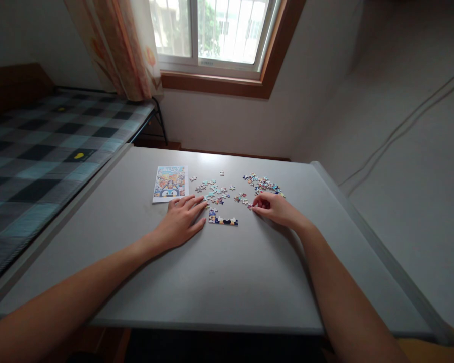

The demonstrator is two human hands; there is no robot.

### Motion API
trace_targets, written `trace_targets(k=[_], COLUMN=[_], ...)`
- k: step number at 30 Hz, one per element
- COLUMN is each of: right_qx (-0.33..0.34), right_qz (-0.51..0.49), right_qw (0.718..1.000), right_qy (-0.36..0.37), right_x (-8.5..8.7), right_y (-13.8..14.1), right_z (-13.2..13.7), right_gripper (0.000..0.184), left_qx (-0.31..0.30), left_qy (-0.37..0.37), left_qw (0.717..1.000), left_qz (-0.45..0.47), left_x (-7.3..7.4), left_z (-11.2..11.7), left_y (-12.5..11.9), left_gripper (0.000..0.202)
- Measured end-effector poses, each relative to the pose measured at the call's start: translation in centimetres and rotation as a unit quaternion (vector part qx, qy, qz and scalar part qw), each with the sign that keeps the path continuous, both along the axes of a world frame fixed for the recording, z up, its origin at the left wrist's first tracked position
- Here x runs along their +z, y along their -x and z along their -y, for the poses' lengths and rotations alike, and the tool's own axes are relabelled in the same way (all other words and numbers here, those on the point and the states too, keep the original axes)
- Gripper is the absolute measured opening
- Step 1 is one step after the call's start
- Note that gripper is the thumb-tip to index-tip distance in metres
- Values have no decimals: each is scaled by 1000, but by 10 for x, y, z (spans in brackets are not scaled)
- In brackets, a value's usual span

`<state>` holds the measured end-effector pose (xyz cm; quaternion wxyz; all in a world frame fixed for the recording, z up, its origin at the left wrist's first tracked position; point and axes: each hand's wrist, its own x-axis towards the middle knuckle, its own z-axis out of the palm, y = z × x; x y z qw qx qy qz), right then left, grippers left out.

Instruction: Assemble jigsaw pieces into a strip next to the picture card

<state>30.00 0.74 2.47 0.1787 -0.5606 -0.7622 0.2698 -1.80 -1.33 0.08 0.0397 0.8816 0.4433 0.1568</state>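
My left hand point(182, 220) lies flat on the grey table point(219, 282), fingers stretched out, just left of a short joined strip of puzzle pieces point(222, 220). My right hand point(274, 207) rests to the right of that strip, its fingers pinched together on a small puzzle piece point(250, 206) at its fingertips. Loose puzzle pieces point(214, 190) are scattered beyond both hands, with a denser heap of pieces point(264, 184) behind the right hand. A colourful reference picture point(170, 183) lies flat beyond the left hand.
A bed with a checked cover point(41, 151) runs along the table's left edge. A window point(212, 33) with a curtain point(124, 50) is in the far wall. Cables point(401, 126) run across the wall on the right.
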Motion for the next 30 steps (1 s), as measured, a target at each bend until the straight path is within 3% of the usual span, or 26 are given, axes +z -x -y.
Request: trace_targets(k=[16,19,23,30], right_qx=[-11,-10,-11,-14], right_qz=[6,7,7,6], right_qw=[1000,1000,1000,1000], right_qy=[-5,-4,-3,-3], right_x=[1,1,1,0], right_y=[-1,0,0,0], right_z=[0,0,0,0], right_gripper=[19,19,19,19], left_qx=[-3,-24,-79,-122], left_qy=[-30,-4,42,26], left_qw=[998,997,995,992], left_qz=[57,78,39,28], left_x=[5,6,6,5], left_z=[2,4,6,5], left_y=[-2,-2,-1,-1], left_gripper=[40,35,36,33])
